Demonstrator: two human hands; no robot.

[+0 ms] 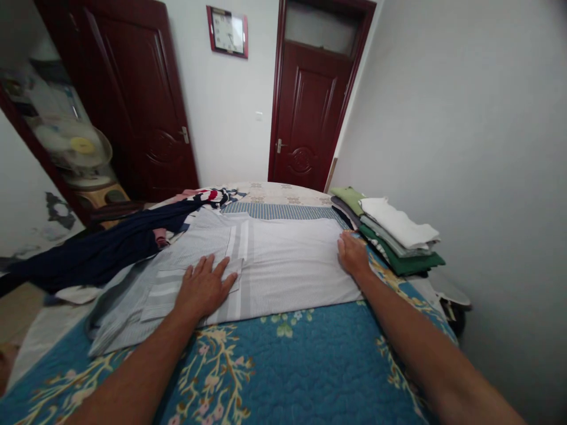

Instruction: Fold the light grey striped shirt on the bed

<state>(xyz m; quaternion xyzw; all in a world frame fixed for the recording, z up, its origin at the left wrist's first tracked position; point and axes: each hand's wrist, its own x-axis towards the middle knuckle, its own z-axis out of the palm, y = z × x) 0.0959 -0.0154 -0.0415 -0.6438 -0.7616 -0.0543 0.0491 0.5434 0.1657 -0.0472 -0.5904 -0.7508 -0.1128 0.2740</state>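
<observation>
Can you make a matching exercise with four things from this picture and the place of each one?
Things:
1. left hand
2. right hand
3. stack of folded clothes
4. wall clock

Places:
A. on the wall between the two dark red doors
B. flat on the pocket side of the striped shirt
C. at the right edge of the bed, next to the wall
D. on the striped shirt's right edge, beside the folded stack

Pairs: 1-B, 2-D, 3-C, 4-A
</observation>
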